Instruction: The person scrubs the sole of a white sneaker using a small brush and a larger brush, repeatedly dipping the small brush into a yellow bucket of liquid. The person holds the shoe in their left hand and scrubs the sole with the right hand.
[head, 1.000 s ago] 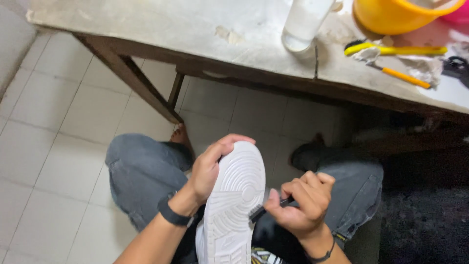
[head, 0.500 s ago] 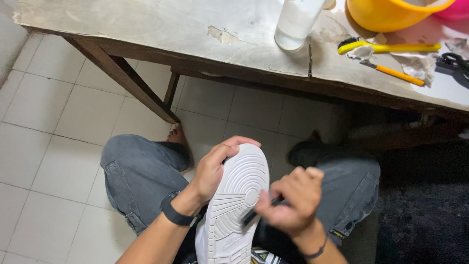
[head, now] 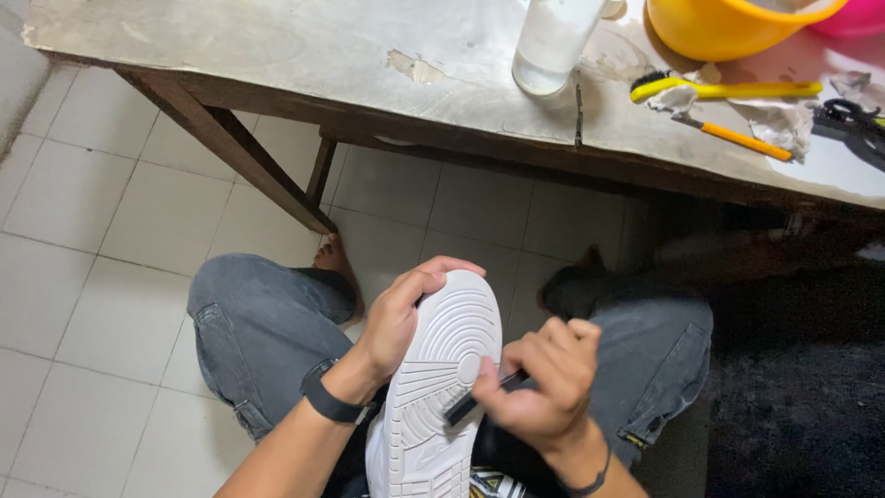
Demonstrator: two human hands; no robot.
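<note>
The white shoe (head: 438,387) rests sole-up on the person's lap between the knees, the left hand (head: 401,318) wrapped shut round its toe edge, while the right hand (head: 544,387) is closed in a pinch on a small dark tool (head: 479,401) whose tip meets the sole's grooves. To work the tread well, I judge the toe must stay clamped firm and the tool follow the grooves in short strokes. Beyond the shoe, on the worn table (head: 277,55), stand a clear bottle (head: 553,41), yellow basin (head: 728,23) and yellow brush (head: 728,89).
</note>
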